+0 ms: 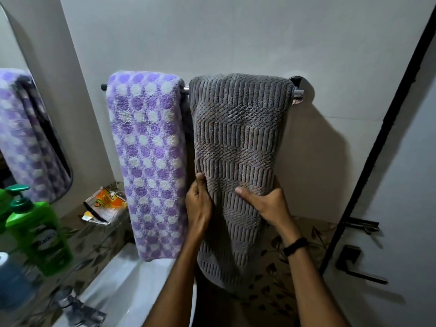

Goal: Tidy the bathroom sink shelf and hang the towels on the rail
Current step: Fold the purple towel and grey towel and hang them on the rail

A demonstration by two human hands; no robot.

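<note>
Your left hand (198, 204) and right hand (271, 206) each pinch a side edge of the grey towel (240, 128), draped over the rail (297, 93) at 12 o'clock. The purple dotted towel (146, 149) hangs beside it at 10 o'clock.

I see a home bathroom, rail (297, 93) with purple dotted towel (146, 149) and grey towel (236, 128), wall mirror (14, 114), white sink (127, 279), tap (77, 308), green pump bottle (40, 234) on counter (94, 241).

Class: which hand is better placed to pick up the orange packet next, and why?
Probably the left hand: it grips the grey towel on the side nearer the orange packet; the right hand is farther away.
</note>
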